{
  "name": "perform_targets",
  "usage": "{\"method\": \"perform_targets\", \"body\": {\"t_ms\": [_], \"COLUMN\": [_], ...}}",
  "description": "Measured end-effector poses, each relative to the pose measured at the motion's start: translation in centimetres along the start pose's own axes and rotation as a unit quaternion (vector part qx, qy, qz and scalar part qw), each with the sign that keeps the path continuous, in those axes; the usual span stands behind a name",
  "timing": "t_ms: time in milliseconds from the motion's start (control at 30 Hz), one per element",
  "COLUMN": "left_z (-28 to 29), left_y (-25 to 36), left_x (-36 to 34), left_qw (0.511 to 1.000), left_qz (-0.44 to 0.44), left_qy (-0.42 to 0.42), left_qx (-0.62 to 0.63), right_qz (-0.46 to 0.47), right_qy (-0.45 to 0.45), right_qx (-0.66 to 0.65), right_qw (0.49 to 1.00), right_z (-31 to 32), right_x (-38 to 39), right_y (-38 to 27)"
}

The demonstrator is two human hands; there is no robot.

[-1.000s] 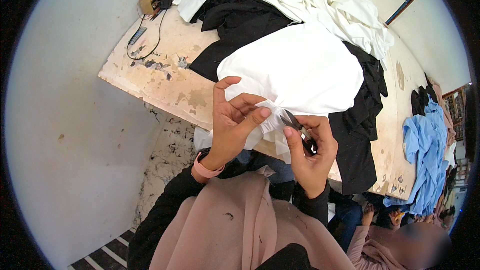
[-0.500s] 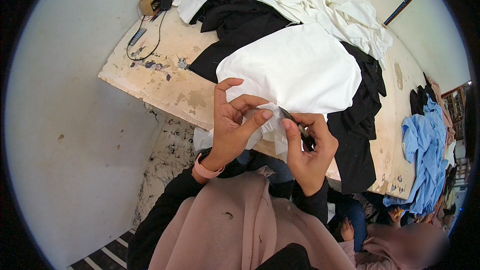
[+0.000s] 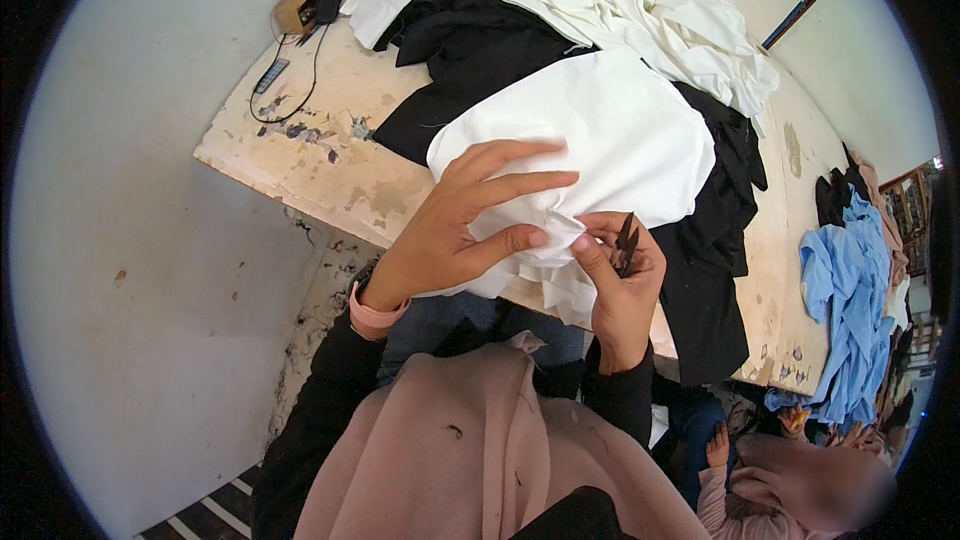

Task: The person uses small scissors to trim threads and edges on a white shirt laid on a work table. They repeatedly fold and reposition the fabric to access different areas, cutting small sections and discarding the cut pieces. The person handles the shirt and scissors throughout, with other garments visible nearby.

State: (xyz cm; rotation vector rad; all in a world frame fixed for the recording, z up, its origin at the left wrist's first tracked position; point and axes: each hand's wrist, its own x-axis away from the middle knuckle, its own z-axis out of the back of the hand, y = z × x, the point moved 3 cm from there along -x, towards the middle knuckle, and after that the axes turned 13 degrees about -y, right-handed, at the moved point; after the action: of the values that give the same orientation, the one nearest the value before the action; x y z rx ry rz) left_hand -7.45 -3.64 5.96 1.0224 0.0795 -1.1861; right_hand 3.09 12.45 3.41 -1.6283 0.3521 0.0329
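Note:
A white cloth piece (image 3: 620, 130) lies on black fabric (image 3: 700, 320) at the table's front edge, with a small folded flap at its lower part. My left hand (image 3: 475, 225), with a pink band at the wrist, is over that cloth with fingers spread and slightly blurred, thumb tip touching it beside the flap. My right hand (image 3: 620, 285) pinches the flap between thumb and finger and also holds small dark scissors (image 3: 628, 245), blades pointing up.
The worn wooden table (image 3: 260, 140) bears heaped white fabric (image 3: 640, 0), blue garments (image 3: 840, 290), a small box (image 3: 305, 0) with cables and a remote (image 3: 270, 75). A co-worker (image 3: 760, 480) is low at the right. A wall (image 3: 120, 270) stands left.
My left hand has loosened its pinch, spreading its fingers upward and right over the cloth. My right hand's scissors have turned upright, away from the flap, which that hand now pinches.

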Motion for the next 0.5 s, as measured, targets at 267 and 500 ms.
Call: {"method": "perform_targets", "body": {"t_ms": [267, 500], "left_z": [-1.6, -2.5], "left_y": [-1.1, -1.3], "left_x": [0.7, 1.1], "left_qw": [0.962, 0.894], "left_qz": [0.141, 0.254], "left_qy": [-0.057, -0.045], "left_qx": [0.228, 0.367], "right_qz": [0.029, 0.122], "right_qy": [0.076, 0.143], "right_qx": [0.096, 0.217], "right_qw": [0.992, 0.958], "right_z": [0.7, 0.5], "right_x": [0.0, -0.7], "right_y": [-1.0, -1.9]}}
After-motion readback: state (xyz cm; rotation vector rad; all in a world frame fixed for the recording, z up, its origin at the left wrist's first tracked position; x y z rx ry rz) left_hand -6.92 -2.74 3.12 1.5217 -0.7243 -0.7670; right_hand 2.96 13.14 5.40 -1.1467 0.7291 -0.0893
